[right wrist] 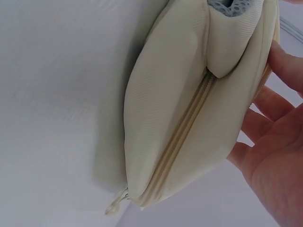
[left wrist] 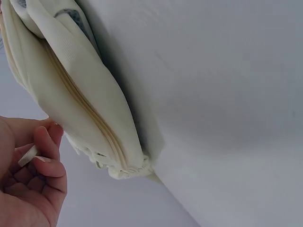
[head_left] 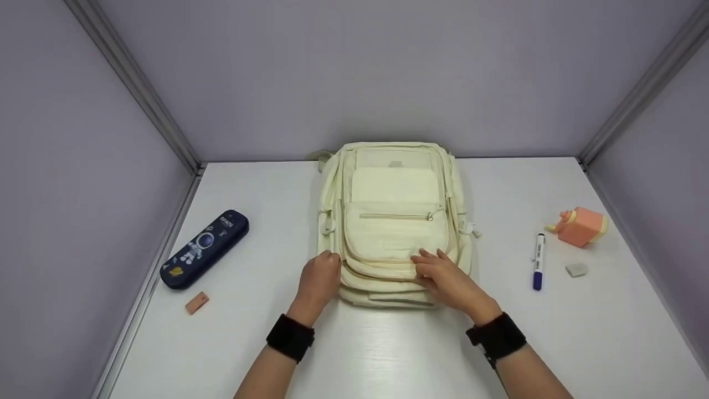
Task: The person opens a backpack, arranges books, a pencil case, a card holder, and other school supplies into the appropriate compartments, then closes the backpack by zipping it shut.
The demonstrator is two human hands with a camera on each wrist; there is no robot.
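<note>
A cream backpack (head_left: 396,188) lies flat on the white table, its front pockets facing up. At its lower left side, my left hand (head_left: 320,275) has curled fingers. The left wrist view shows this hand (left wrist: 35,175) pinching a pale zipper pull (left wrist: 28,156) at the pocket's edge. My right hand (head_left: 448,280) rests its fingers on the lower right of the front pocket. From the right wrist, that hand's spread fingers (right wrist: 267,104) touch the pocket edge, their tips partly hidden behind the fabric. A zipper seam (right wrist: 182,135) runs along the bag's side.
On the left lie a navy pencil case (head_left: 205,249) with an astronaut print and a small pinkish-brown block (head_left: 197,302). To the right are a blue-capped marker (head_left: 539,261), a grey eraser (head_left: 576,270) and an orange-and-yellow pencil sharpener (head_left: 580,227). Walls enclose the table's back and sides.
</note>
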